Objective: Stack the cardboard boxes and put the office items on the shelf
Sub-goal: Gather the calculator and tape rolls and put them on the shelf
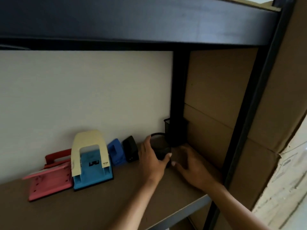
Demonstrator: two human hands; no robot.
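On the brown shelf board [99, 201] my left hand [152, 161] grips a round black mesh cup [160, 146], fingers and thumb curled round its side. My right hand [191, 166] hovers just right of the cup with its fingers spread and relaxed; whether it touches the cup I cannot tell. A taller square black mesh holder [176, 131] stands behind in the back right corner. To the left, along the wall, stand a black punch [131, 149], a small blue punch [116, 151], a large cream-and-blue punch [91, 160] and a red punch [49, 175].
Black metal uprights [245, 122] frame the shelf on the right, with a dark shelf [132, 19] overhead. Stacked cardboard boxes [274, 113] stand right of the frame. A white wall [83, 93] backs the shelf.
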